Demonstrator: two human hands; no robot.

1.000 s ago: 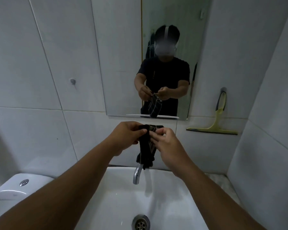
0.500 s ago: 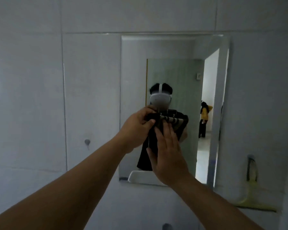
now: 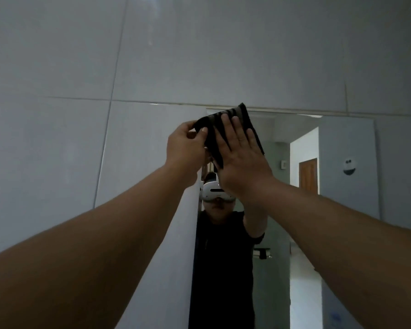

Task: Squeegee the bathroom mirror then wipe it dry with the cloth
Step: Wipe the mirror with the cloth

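Dark woven cloth [image 3: 233, 129], matt and slightly nubby, with paler stripes near its top edge; pressed flat against the top left corner of the mirror [image 3: 342, 162] by the right hand [image 3: 242, 162], pinched at its left edge by the left hand [image 3: 185, 148]. Smooth, glossy glass, reflecting cleanly. Glazed wall tiles [image 3: 199, 55], pale, smooth, with a soft sheen and thin grout lines. In the reflection: warm brown wooden door [image 3: 307, 174], semi-matt; white glossy plastic headset [image 3: 212, 193].
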